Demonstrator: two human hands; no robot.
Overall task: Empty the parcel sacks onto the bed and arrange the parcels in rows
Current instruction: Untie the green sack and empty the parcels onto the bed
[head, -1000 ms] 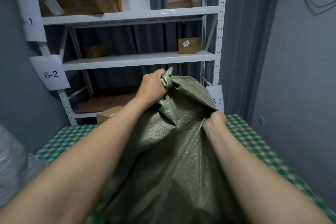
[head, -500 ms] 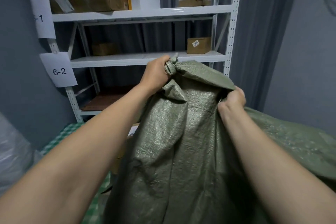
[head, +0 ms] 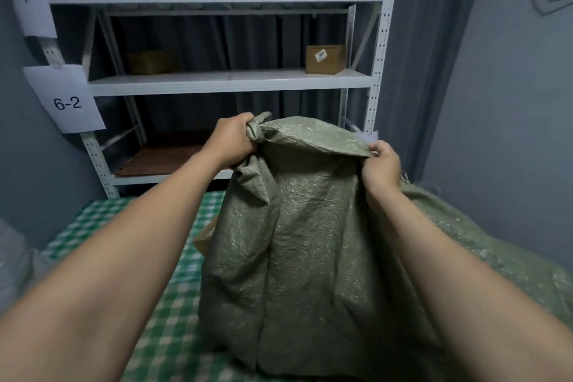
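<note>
A green woven parcel sack (head: 310,242) hangs upright over the bed (head: 173,313), which has a green and white checked cover. My left hand (head: 231,141) grips a bunched corner of the sack at its top left. My right hand (head: 383,164) grips the other top corner. The sack spreads wide between both hands and trails off to the right over the bed. A brown cardboard parcel (head: 206,237) peeks out from behind the sack's left edge. What is inside the sack is hidden.
A white metal shelf rack (head: 223,82) stands behind the bed with cardboard boxes (head: 325,59) on it and paper labels (head: 66,102) at its left post. A pale plastic sack (head: 12,257) sits at the far left. A grey wall closes the right side.
Both hands have come lower and moved apart, stretching the sack's top wider. The checked bed cover shows again on the left, and a brown parcel shows beside the sack.
</note>
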